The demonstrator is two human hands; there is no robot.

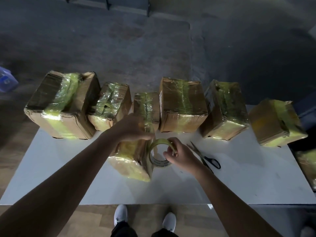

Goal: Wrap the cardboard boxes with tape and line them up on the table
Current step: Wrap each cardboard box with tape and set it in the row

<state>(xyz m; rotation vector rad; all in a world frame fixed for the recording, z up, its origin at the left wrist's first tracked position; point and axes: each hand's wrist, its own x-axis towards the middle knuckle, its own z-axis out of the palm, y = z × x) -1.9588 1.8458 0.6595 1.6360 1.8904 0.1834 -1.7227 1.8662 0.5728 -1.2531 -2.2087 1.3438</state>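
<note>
I see left hand (135, 129) curled over the near box (130, 161) top | right hand (179, 155) pinching tape roll (156, 161) touching its side | box mid-table (68, 168), before row of boxes (183, 106)

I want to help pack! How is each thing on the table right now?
near box: standing upright, yellow-taped, gripped on top by left hand.
tape roll: on edge beside near box, pinched by right hand.
scissors: lying flat on table, untouched.
six far boxes: taped, lined up along the far edge.
</note>
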